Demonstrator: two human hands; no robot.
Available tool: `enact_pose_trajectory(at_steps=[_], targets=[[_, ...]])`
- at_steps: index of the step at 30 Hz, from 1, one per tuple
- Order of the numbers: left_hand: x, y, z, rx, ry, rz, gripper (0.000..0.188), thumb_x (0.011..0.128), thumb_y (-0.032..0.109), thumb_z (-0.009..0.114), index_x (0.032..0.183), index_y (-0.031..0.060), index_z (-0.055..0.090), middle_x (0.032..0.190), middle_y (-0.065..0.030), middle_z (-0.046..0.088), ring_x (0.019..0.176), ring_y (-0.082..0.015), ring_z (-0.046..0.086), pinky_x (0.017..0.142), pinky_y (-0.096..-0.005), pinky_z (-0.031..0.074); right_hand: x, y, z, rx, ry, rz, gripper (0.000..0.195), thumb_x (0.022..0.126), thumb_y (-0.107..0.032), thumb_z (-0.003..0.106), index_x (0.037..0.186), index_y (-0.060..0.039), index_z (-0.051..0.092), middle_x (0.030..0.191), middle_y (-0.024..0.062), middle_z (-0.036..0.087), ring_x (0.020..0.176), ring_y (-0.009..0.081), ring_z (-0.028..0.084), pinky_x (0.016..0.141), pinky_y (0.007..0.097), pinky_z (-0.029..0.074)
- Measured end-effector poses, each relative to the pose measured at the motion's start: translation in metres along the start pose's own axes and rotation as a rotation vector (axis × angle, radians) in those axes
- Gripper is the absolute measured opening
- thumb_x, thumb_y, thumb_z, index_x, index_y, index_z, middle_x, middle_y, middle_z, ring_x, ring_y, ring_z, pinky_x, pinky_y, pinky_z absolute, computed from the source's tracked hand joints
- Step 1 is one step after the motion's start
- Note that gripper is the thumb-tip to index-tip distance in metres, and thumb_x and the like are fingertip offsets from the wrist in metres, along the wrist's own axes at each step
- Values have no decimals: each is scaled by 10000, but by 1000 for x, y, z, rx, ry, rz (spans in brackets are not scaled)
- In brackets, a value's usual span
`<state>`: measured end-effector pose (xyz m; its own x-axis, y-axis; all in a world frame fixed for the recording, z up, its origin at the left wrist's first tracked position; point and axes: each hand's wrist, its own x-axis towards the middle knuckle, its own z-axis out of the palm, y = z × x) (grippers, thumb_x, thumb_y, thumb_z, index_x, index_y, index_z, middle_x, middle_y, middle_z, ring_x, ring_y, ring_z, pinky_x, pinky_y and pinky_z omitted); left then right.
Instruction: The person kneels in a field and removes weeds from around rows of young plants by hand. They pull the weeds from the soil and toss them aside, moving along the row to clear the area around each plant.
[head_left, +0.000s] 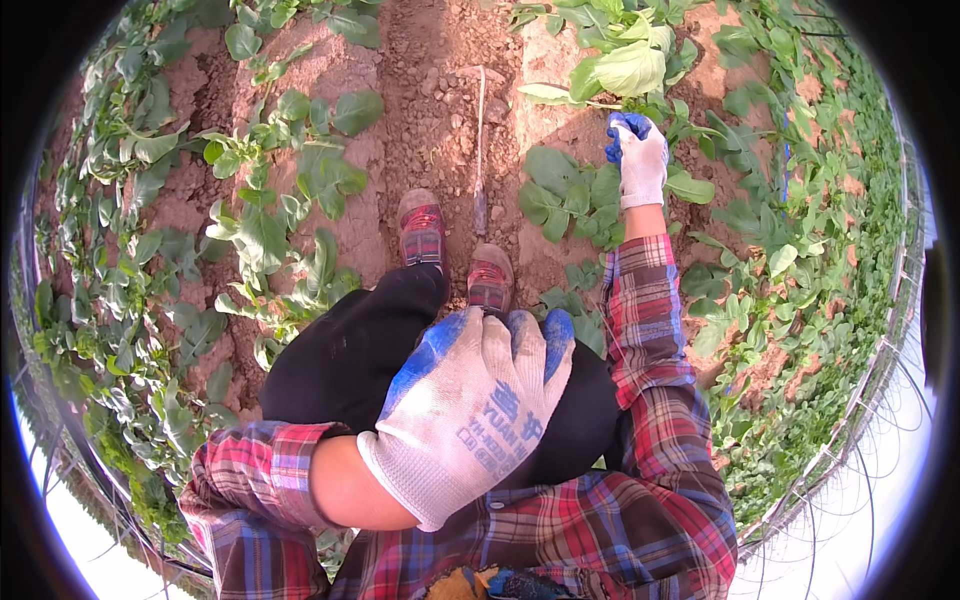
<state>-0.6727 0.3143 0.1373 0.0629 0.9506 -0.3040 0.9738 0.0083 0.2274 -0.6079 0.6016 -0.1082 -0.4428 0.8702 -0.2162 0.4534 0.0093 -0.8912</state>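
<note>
My right hand (637, 157), in a white knit glove with blue coated fingers, is closed on the stem of a leafy green plant (634, 71) at the upper right. The plant's broad pale leaves lean over the soil beyond my fingers. Close to the camera, my left hand (476, 409) in a matching glove rests palm down above my thigh and knee, with the back of the glove facing up. Its fingers are slightly apart and bent downward; no held object shows, though the palm is hidden.
A long-handled hoe (481, 142) lies in the dirt furrow (420, 97) between the planted beds, its handle end near my shoes (491, 274). Leafy plants (259, 232) line the left bed, and more leaves (570, 195) grow just left of my right wrist. Wires and hoops edge the field.
</note>
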Motion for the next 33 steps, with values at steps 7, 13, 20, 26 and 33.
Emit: enact_pose_trajectory(at_steps=[7, 13, 20, 26, 33], targets=[[-4, -12, -3, -48, 58, 47, 459, 753, 161, 533, 1198, 55, 564, 1055, -120, 590, 918, -236, 592, 874, -363, 493, 41, -3, -57, -543, 11, -352, 226, 837, -126, 580, 1049, -83, 643, 920, 107, 666, 825, 278, 629, 777, 353, 482], [45, -71, 21, -196, -263, 224, 370, 839, 258, 565, 1165, 83, 566, 988, -62, 617, 838, -202, 634, 748, -331, 496, 37, -11, -61, -538, -11, -239, 339, 859, -313, 629, 1086, -61, 623, 990, 151, 653, 904, 306, 625, 784, 366, 477], [236, -130, 136, -457, 88, 42, 342, 879, 169, 467, 1193, 61, 549, 1207, -181, 549, 1106, -329, 562, 927, -409, 466, -40, 9, -21, -654, -21, -388, 357, 867, -284, 626, 1160, -83, 590, 1179, 178, 576, 1040, 347, 578, 878, 400, 471], [333, -118, 183, -556, 417, -280, 348, 914, 235, 486, 1203, 47, 532, 1072, -221, 620, 1012, -382, 585, 869, -446, 460, -76, 31, -6, -733, -161, -84, 426, 871, -288, 600, 1248, -104, 522, 1231, 189, 552, 1053, 360, 580, 874, 420, 476], [361, -135, 159, -536, 155, -232, 374, 894, 321, 526, 1137, 44, 594, 1097, -206, 626, 1015, -369, 588, 884, -437, 457, -77, 34, -4, -687, -151, 16, 418, 878, -295, 590, 1247, -111, 525, 1222, 190, 557, 1010, 362, 599, 846, 430, 487]])
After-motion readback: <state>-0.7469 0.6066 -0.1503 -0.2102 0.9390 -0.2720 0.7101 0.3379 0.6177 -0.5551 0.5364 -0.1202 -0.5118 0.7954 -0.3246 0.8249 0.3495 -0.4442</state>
